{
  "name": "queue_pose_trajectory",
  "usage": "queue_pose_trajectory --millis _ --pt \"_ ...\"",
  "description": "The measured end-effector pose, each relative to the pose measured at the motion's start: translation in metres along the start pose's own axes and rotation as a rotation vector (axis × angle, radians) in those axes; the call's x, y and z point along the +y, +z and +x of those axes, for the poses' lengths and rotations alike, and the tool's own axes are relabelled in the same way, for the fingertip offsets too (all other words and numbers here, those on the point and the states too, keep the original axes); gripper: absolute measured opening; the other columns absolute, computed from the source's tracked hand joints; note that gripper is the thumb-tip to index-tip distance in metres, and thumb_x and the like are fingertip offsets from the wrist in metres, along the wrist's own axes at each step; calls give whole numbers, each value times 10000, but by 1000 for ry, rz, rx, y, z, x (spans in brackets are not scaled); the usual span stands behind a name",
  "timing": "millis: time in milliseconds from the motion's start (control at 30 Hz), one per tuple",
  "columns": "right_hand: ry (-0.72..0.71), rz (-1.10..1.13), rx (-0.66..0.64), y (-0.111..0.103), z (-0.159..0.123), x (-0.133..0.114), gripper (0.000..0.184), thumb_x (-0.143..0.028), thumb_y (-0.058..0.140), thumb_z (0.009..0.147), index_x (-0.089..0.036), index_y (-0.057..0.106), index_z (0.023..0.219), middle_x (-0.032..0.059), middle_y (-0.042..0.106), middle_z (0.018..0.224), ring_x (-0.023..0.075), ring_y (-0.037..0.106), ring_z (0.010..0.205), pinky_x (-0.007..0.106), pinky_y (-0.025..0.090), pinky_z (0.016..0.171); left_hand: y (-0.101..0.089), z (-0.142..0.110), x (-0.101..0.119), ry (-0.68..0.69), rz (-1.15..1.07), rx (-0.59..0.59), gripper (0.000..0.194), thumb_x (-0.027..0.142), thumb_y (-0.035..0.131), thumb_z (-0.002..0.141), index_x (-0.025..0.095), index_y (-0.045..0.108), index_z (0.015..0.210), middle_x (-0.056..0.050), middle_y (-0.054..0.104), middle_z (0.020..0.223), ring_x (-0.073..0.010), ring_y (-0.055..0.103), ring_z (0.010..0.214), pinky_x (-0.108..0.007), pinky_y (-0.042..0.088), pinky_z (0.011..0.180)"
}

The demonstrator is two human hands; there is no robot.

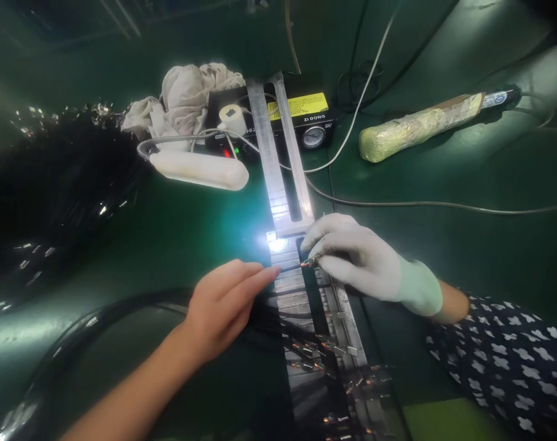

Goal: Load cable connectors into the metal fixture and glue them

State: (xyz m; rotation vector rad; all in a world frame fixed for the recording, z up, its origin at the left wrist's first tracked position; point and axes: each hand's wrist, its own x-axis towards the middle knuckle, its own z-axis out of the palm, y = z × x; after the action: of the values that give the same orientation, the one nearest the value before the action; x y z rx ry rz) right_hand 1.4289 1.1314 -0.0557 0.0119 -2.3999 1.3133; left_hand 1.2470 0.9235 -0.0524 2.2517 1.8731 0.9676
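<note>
Pinching a blk wire in the bare L hand's grip and clamping its metal terminal, w/ bare copper showing, in the gloved R hand's grip, just above a lined metal strip and near a bright lt. spot. Surrounded by addl. terminal-tipped wires lower down, plus a blk ZI DONG unit w/ gauge, crumpled cloth and a wrapped rod, all on a grn tabletop.

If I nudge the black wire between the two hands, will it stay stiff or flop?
It should bend easily: the black wire is thin, and the dark cables at the left sweep in a loose curve. It's probably light, being slender. The coppery end, at the gloved right hand, may be more delicate, since bare metal shows past the dark covering.
</note>
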Motion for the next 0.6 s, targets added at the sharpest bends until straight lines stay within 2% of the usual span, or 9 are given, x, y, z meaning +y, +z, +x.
queue_pose_trajectory --millis 233,467,533,600 --pt "-21 41 -17 0 -1 1 139 -160 573 945 -185 705 907 82 699 1010 214 629 1000 456 463 951 5 -2 -2 -8 17 20 415 -5 472 926 181 563 1285 -70 682 1046 -145 598 817 -275 480 701" --pt "-20 39 -13 -4 -1 4 153 -166 561 951 -189 703 899 76 704 1006 212 633 1003 448 479 952 6 -4 -6 16 -5 25 388 -20 490 917 130 570 1266 -86 680 1033 -142 594 811 -274 478 701" --pt "-35 -27 -13 -6 0 1 150 -206 553 958 -176 697 929 84 703 1032 219 634 1012 448 481 944 8 -3 -7 19 6 26 363 -2 493 927 132 569 1256 -87 682 1021 -142 595 807 -275 483 702" --pt "-75 -211 -37 -3 1 -7 198 -322 580 954 -169 692 1011 97 695 1099 259 622 1046 490 464 952 11 -1 -3 46 63 49 325 26 503 937 131 568 1238 -87 684 984 -147 596 787 -278 487 688"
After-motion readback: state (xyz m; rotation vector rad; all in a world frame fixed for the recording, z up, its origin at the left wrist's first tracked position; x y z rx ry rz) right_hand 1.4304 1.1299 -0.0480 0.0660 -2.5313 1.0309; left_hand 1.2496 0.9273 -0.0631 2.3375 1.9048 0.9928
